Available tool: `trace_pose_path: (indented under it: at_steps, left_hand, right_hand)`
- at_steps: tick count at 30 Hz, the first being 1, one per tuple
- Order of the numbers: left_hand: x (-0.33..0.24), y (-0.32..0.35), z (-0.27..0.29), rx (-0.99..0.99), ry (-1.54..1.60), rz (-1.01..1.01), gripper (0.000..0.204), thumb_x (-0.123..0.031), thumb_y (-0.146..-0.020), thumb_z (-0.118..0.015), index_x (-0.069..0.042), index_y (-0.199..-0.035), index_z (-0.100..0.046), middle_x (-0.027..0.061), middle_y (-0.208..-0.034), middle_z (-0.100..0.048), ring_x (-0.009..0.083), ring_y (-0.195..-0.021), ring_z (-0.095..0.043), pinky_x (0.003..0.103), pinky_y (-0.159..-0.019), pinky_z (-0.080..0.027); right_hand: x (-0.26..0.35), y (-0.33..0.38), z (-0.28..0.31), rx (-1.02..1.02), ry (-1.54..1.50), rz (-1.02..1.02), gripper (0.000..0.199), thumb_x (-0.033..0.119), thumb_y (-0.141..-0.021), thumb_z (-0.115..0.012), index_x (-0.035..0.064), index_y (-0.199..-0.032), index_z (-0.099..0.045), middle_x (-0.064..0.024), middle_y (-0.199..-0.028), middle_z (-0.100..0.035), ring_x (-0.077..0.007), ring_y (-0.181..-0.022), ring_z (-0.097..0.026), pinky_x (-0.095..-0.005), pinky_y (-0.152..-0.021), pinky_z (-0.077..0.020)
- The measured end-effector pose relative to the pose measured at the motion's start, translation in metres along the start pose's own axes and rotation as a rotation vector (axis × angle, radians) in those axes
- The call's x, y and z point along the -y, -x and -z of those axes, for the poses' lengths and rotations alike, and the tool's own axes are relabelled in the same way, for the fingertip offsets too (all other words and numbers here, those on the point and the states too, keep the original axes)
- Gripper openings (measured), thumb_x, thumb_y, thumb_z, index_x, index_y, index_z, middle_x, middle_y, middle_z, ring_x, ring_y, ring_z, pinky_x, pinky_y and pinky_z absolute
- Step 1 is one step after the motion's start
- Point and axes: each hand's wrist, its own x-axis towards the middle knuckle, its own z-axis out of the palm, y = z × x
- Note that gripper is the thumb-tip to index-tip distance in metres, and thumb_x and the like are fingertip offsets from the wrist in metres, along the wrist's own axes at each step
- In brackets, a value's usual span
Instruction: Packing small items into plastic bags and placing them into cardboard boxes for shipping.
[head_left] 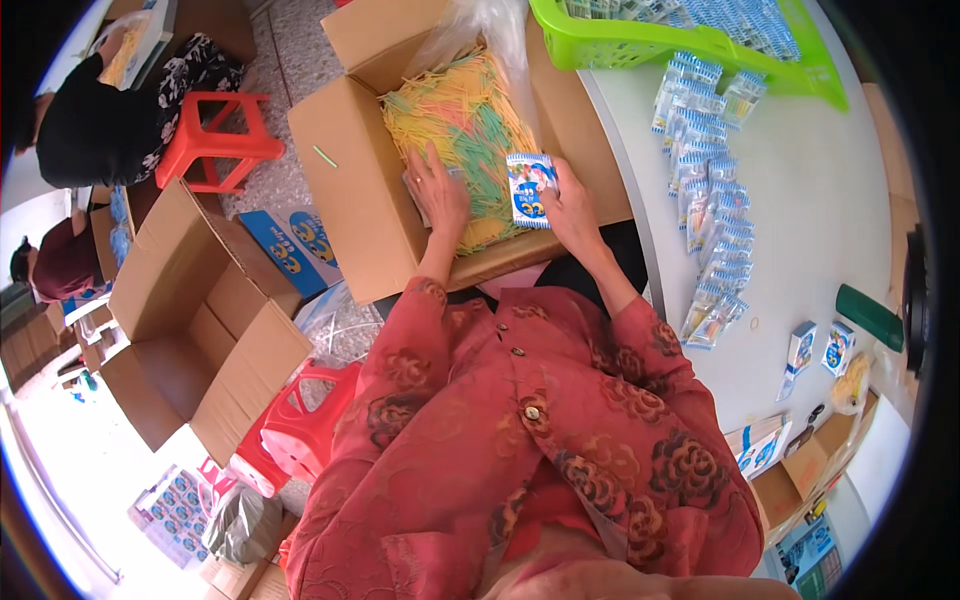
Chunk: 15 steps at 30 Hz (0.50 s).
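A cardboard box (350, 190) in front of me holds a heap of thin yellow, green and pink sticks (485, 120). My left hand (440, 192) lies over the left side of the heap, palm down, its fingers stretched out. Beneath it shows part of a greyish, see-through thing whose kind I cannot make out. With my right hand (572, 210) I grip a small blue and white packet (528, 188) at its right edge, above the sticks. The packet's printed face is turned up. Clear plastic lining (490, 35) bunches at the box's far side.
On the white table (790, 230) at right lies a long row of filled packets (715, 200). A green basket (640, 45) with more packets stands beyond it. At left are an open carton (200, 330), red stools (215, 140) and a seated person (110, 130).
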Motion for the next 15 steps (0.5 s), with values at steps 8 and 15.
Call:
trace_pose_path:
  at_steps: [8,15]
  left_hand:
    - [-0.054,0.037,0.045,0.343,1.309,0.285,0.059,-0.027,-0.086,-0.055,0.003,-0.129,-0.029,0.0173,-0.125,-0.039,0.0261,-0.114,-0.040,0.034,-0.095,-0.032]
    - [-0.025,0.029,0.086,0.625,1.809,0.560,0.044,-0.031,-0.089,-0.049,-0.001,-0.121,-0.044,0.0080,-0.106,-0.056,0.0162,-0.094,-0.055,0.031,-0.076,-0.049]
  right_hand:
    - [0.025,0.008,-0.030,0.080,0.126,0.216,0.038,0.006,-0.081,-0.049,0.0058,-0.118,-0.039,-0.0257,-0.093,-0.056,-0.0394,-0.083,-0.057,-0.0434,-0.067,-0.0454]
    - [0.052,0.022,-0.015,0.427,-0.345,0.063,0.043,0.011,-0.082,-0.055,0.0030,-0.122,-0.042,-0.0130,-0.101,-0.057,-0.0198,-0.088,-0.060,-0.0296,-0.073,-0.0483]
